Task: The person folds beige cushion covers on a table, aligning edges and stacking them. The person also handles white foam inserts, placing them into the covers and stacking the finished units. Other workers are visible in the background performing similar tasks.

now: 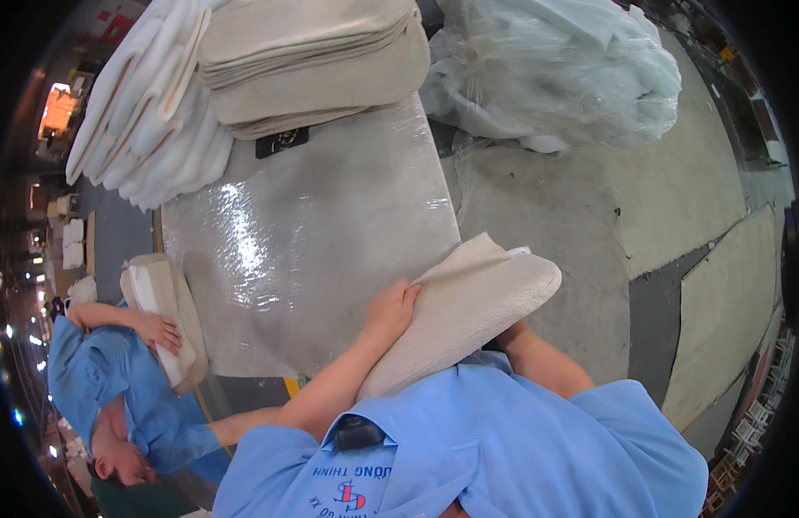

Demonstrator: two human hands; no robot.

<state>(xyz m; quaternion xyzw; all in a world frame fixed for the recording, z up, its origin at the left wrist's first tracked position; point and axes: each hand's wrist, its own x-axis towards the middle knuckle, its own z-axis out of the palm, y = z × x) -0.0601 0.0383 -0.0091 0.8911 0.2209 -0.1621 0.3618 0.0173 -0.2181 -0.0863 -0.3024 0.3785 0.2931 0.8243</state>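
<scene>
A beige fabric cushion cover (469,298) is tilted across my front, its lower end against my chest. White filling (519,251) peeks out at its upper right corner. My left hand (393,311) grips the cover's left edge, fingers bent over it. Under the right side of the cover is my right hand (513,332); its fingers are hidden there, so its grip does not show. Beyond my left hand lies a table (304,250) with a shiny plastic-covered top.
A stack of beige covers (313,60) sits at the table's far end, beside folded white padding (149,112). Plastic-wrapped white bundles (564,78) lie at the far right. At left, a co-worker in blue (114,363) holds another beige cushion (171,324) with white filling.
</scene>
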